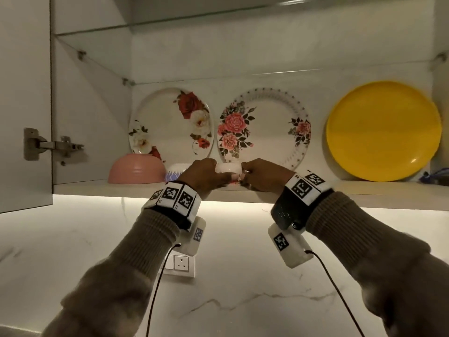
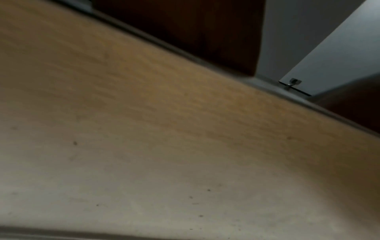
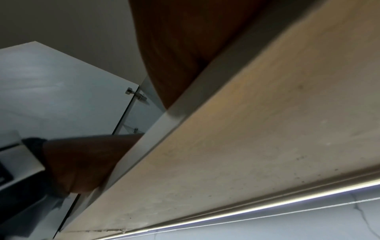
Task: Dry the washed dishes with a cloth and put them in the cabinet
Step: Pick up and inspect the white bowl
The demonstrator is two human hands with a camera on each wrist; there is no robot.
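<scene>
A person reaches up with both hands into an open wall cabinet [image 1: 92,98], seen from the head camera. The left hand [image 1: 202,175] and the right hand [image 1: 261,173] meet at the front of the bottom shelf [image 1: 340,193], each with its grip closed on one side of a small white bowl [image 1: 228,168], which sits between them at the shelf's front edge, fingers curled round its rim. Whether the bowl rests on the shelf or is held just above it cannot be told. At the back of the shelf 3 plates stand upright against the rear wall: a red-rose plate [image 1: 171,120] on the left, a pink-rose plate [image 1: 264,125] in the middle, directly behind the hands, and a plain yellow plate [image 1: 384,131] on the right. A pink bowl [image 1: 136,169] lies upside down at the left of the shelf, and just beside it, partly hidden by the left hand, is a white bowl with a blue pattern [image 1: 176,171]. The cabinet door [image 1: 24,93] stands open at the left. Both wrists carry bands with black-and-white markers over brown knitted sleeves. Both wrist cameras show mostly the underside of the shelf, blurred.
</scene>
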